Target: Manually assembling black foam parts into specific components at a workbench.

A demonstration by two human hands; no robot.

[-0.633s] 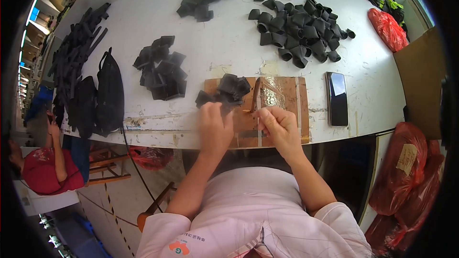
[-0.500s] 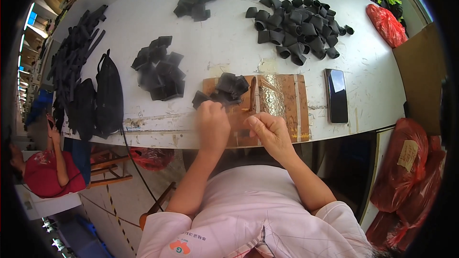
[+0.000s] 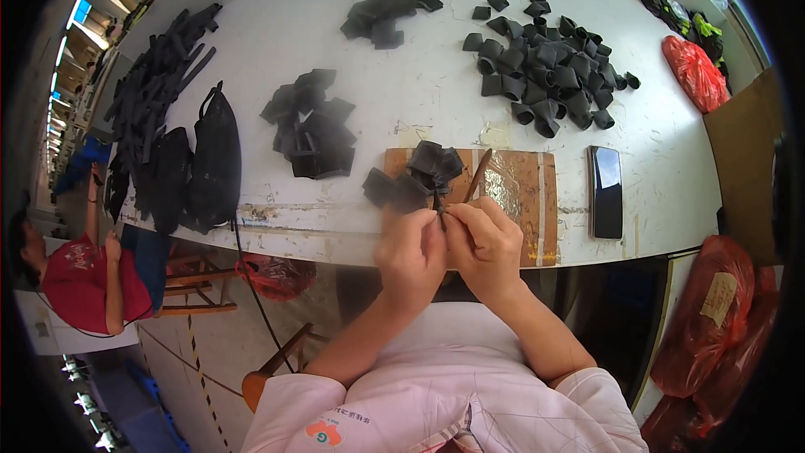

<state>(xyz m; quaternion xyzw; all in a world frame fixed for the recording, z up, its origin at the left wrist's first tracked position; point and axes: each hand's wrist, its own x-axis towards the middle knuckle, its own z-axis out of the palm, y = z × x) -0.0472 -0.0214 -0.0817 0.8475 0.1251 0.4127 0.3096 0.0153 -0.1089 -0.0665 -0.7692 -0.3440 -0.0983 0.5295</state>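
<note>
My left hand (image 3: 411,252), slightly blurred, is closed with its fingertips against those of my right hand (image 3: 484,245). A small dark piece (image 3: 438,202) pokes up between the two pinches. From the closed right hand a thin brown stick-like tool (image 3: 480,174) slants upward. Both hands are over the near part of a brown board (image 3: 537,205) with strips of clear tape. Just beyond them, folded black fabric pieces (image 3: 435,163) lie in a loose pile on the board and its left edge.
Flat black pieces (image 3: 314,130) lie left, with more (image 3: 384,15) farther back. A heap of black loops (image 3: 545,71) is at back right, a phone (image 3: 605,193) to the right. Black strips (image 3: 159,75) and a black pouch (image 3: 217,164) fill the left side. A person (image 3: 96,285) sits beyond.
My left hand has come from the black pile to meet my right hand's fingertips. The brown tool now leans to the right. The whole view has shifted a little.
</note>
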